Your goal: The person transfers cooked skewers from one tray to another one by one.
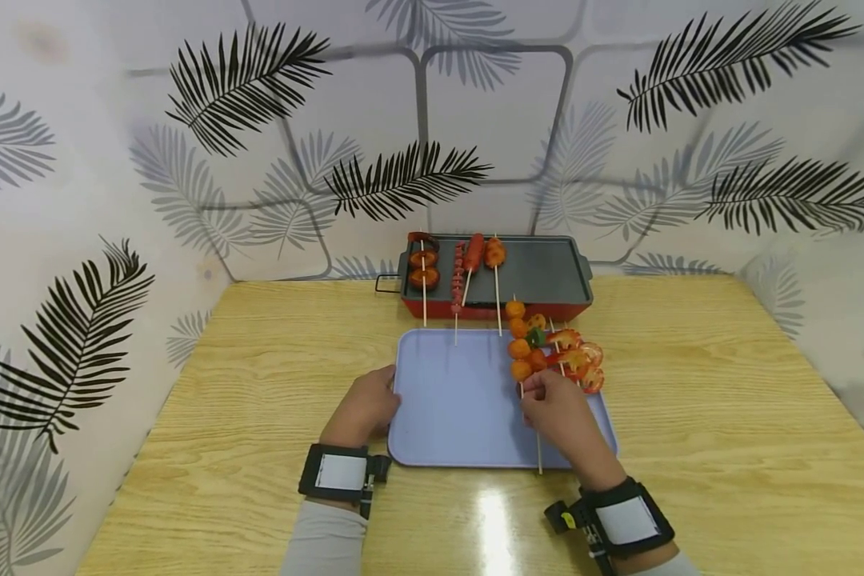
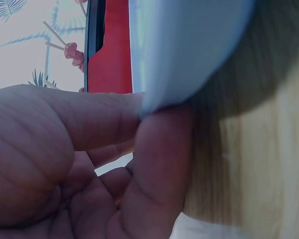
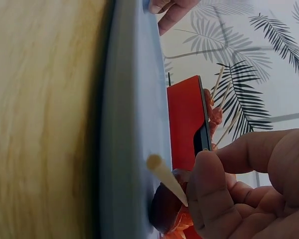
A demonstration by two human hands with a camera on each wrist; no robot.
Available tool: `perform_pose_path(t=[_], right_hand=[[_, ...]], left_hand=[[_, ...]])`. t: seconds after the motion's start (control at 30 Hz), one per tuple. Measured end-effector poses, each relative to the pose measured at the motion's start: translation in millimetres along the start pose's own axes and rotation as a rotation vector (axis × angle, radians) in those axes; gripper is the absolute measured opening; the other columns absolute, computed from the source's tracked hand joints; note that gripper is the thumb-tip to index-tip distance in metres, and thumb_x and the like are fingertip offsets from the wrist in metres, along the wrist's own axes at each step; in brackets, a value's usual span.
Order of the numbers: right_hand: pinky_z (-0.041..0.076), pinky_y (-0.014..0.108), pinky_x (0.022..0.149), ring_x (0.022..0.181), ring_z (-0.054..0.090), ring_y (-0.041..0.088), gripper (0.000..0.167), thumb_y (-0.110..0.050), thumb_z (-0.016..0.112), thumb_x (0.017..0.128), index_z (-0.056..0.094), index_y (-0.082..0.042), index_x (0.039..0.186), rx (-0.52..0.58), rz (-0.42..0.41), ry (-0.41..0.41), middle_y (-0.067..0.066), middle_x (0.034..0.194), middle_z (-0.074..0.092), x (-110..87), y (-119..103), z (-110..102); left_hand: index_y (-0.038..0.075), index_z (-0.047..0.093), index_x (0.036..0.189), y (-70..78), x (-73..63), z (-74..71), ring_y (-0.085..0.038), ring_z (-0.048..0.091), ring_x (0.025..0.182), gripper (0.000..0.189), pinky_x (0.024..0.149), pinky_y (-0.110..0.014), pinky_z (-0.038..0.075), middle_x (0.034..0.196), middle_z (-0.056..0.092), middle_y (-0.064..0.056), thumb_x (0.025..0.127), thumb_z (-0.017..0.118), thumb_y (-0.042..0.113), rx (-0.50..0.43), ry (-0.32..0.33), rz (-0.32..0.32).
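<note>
My left hand (image 1: 370, 404) pinches the left rim of a pale blue tray (image 1: 446, 416); in the left wrist view, thumb and fingers (image 2: 162, 149) meet at the tray's edge. Over the tray's right side, my right hand (image 1: 556, 408) pinches the wooden stick of a skewer of orange balls (image 1: 519, 349). The right wrist view shows the stick's blunt end (image 3: 154, 162) jutting from between the fingertips. Just right of that skewer, more skewers with red and orange slices (image 1: 572, 360) and a green piece (image 1: 535, 338) lie on the tray, partly hidden by my right hand.
Behind the tray stands a red grill with a dark top plate (image 1: 536, 264). On it lie a skewer of round brown slices (image 1: 424, 268), a thin pink skewer (image 1: 458, 276), a sausage skewer (image 1: 474, 252) and an orange-brown skewer (image 1: 495, 253). A wire handle (image 1: 386, 282) juts out left.
</note>
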State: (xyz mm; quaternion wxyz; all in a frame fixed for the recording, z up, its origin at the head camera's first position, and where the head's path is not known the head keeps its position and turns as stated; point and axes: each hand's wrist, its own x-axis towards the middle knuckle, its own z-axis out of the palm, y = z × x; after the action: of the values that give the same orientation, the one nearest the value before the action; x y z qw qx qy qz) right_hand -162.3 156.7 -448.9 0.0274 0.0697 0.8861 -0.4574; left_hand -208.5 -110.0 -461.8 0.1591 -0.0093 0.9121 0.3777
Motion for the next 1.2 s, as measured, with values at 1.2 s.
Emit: perform_pose_path(t=[1.2], right_hand=[[0.033, 0.031, 0.054, 0.060, 0.045, 0.021, 0.011, 0.003, 0.065, 0.076, 0.058, -0.003, 0.070, -0.328, -0.126, 0.017, 0.004, 0.065, 0.048, -11.0, -11.8, 22.3]], left_hand=[[-0.002, 0.040, 0.149, 1.2, -1.4, -0.8, -0.024, 0.061, 0.094, 0.055, 0.071, -0.032, 0.051, 0.137, 0.056, -0.019, 0.096, 0.051, 0.003, 0.003, -0.014, 0.023]])
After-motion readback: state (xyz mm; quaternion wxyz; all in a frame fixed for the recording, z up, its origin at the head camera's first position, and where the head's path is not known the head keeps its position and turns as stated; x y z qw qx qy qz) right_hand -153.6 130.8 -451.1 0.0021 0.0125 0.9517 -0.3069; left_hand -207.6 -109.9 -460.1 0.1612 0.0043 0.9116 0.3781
